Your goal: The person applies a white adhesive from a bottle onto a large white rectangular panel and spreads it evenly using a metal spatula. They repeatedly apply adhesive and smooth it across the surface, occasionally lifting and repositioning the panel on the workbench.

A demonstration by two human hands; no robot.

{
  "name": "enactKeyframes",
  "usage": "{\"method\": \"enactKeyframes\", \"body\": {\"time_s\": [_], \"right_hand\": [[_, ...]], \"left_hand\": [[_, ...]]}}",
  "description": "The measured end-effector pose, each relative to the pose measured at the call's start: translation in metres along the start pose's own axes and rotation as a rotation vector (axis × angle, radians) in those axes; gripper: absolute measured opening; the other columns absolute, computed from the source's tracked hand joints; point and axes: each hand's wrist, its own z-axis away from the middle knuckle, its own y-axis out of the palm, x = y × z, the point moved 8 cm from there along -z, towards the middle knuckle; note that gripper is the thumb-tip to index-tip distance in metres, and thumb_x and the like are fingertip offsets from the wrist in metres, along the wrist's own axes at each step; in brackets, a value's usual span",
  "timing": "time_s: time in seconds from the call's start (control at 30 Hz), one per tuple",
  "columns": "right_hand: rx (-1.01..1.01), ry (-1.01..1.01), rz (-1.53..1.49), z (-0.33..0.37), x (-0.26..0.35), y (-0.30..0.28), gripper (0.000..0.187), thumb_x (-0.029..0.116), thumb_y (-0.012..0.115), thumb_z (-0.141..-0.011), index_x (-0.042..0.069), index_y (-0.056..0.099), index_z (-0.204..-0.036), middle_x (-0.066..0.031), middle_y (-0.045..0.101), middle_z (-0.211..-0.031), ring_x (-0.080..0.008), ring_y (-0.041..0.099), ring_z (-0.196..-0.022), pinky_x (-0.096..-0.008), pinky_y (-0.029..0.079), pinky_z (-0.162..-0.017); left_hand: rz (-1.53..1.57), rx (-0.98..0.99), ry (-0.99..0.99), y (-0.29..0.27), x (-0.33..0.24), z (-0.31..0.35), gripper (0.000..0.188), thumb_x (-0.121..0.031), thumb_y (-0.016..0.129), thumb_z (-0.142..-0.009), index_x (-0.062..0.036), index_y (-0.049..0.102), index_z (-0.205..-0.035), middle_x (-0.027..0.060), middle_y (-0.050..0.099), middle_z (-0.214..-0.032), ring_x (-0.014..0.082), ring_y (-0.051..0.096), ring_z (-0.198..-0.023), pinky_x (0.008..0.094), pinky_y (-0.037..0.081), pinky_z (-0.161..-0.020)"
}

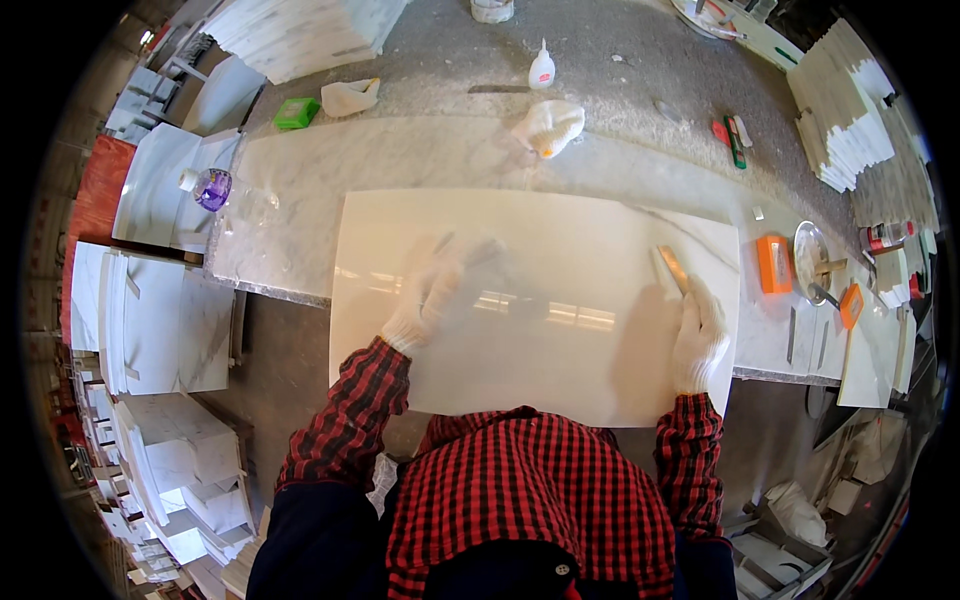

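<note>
A glossy white marble-look slab (530,360) lies flat on the bench in front of me. My left hand (425,300), in a white knit glove, is over the left part of the slab. Its fingers are smeared, with a greyish blur beside them, so whether they hold anything is unclear. Near the slab's right edge, my gloved right hand (700,340) is closed around a thin flat blade (673,268), which points up and left and shines orange in part. The slab mirrors window light and shows a shadow beside the right hand.
Beyond the slab are a crumpled white cloth (552,127), a white squeeze bottle (541,68) and a green box (296,113). A purple-labelled bottle (209,188) lies left. At right are an orange box (773,264), a round metal dish (811,258) and stacked tiles (842,120).
</note>
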Motion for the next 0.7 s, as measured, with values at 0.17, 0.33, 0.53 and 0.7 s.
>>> {"method": "enactKeyframes", "body": {"time_s": [0.17, 0.33, 0.53, 0.7], "right_hand": [[0.006, 0.039, 0.007, 0.0, -0.001, 0.0, 0.028, 0.009, 0.061, -0.102, 0.005, 0.074, -0.126, -0.0181, 0.074, -0.11, -0.0321, 0.072, -0.099, -0.0402, 0.056, -0.086], [0.088, 0.122, 0.007, 0.0, -0.002, 0.001, 0.032, 0.011, 0.059, -0.104, 0.0, 0.071, -0.131, -0.0208, 0.073, -0.121, -0.0306, 0.071, -0.108, -0.0384, 0.054, -0.095], [0.039, 0.065, -0.021, 0.0, 0.002, -0.001, 0.03, 0.012, 0.06, -0.103, 0.002, 0.072, -0.129, -0.0202, 0.074, -0.117, -0.0311, 0.072, -0.104, -0.0384, 0.055, -0.091], [0.032, 0.148, -0.081, 0.001, -0.013, 0.0, 0.032, 0.013, 0.06, -0.104, 0.0, 0.071, -0.131, -0.0152, 0.076, -0.114, -0.0231, 0.071, -0.098, -0.0342, 0.055, -0.088]], "left_hand": [[0.059, -0.191, -0.086, -0.009, 0.019, 0.009, 0.065, -0.046, 0.041, -0.113, 0.0081, 0.056, -0.146, 0.0181, 0.055, -0.156, 0.029, 0.044, -0.15, 0.0447, 0.02, -0.129], [0.171, -0.279, -0.095, 0.008, 0.013, -0.002, 0.058, -0.039, 0.05, -0.11, 0.0042, 0.056, -0.148, 0.0176, 0.054, -0.157, 0.0308, 0.038, -0.154, 0.0454, 0.023, -0.128], [0.403, -0.181, -0.001, 0.066, 0.001, -0.012, 0.067, -0.046, 0.039, -0.113, -0.0008, 0.037, -0.162, 0.0175, 0.038, -0.168, 0.0323, 0.035, -0.155, 0.0487, 0.021, -0.129], [1.269, -0.468, -0.053, 0.036, -0.024, -0.027, 0.075, -0.059, 0.031, -0.112, -0.0078, 0.024, -0.167, 0.0136, 0.029, -0.172, 0.0337, 0.029, -0.158, 0.0515, 0.024, -0.13]]}}
